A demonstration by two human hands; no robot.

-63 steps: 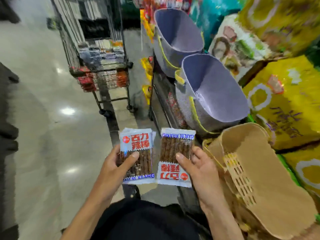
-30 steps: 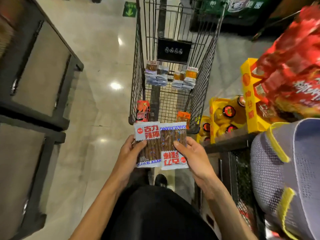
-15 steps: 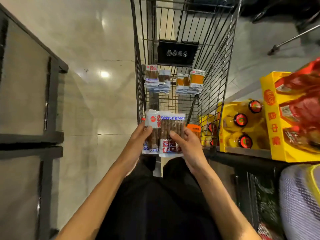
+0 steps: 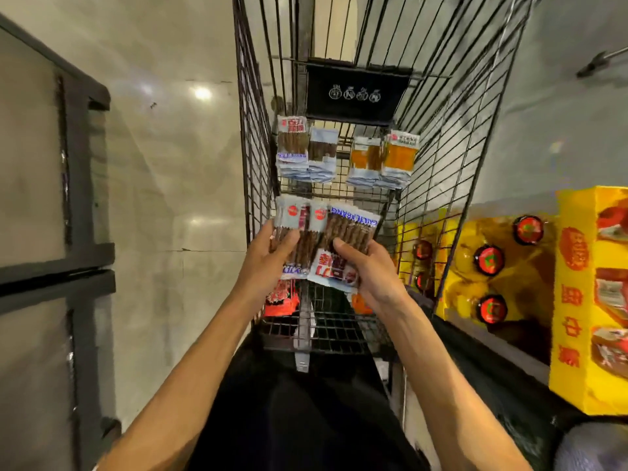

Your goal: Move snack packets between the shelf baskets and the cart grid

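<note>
Packets in hand, both hands working above the near end of the cart (image 4: 255, 137). The left hand (image 4: 268, 258) grips a pair of snack packets (image 4: 296, 232) of brown sticks, with the thumb laid across their faces and the fingers curled behind. The two overlap, with their printed tops pointing towards the cart's far end. The right hand (image 4: 372, 278) pinches a single packet (image 4: 345, 241) of the same kind, thumb on the clear window and fingers underneath. This one is turned the other way, its red lettering at the near edge. Its left edge overlaps the pair. All three are held over the cart's wire floor and do not rest on it.

Inside the cart, far end: four piles of packets stand in a row below a black placard (image 4: 356, 93). There are two brown stacks (image 4: 293, 144) on the cart's left side and two orange stacks (image 4: 398, 154) on its right.

Inside the cart, near end: a red packet (image 4: 282, 297) lies in the left corner. An orange packet (image 4: 359, 303) in the right corner is mostly hidden behind the right hand.

Outside the cart, right side: yellow trays (image 4: 472, 239) of red-capped bottles sit close by, with a yellow carton (image 4: 574, 300) beyond them. Outside, left side: a dark shelf frame (image 4: 81, 171).
</note>
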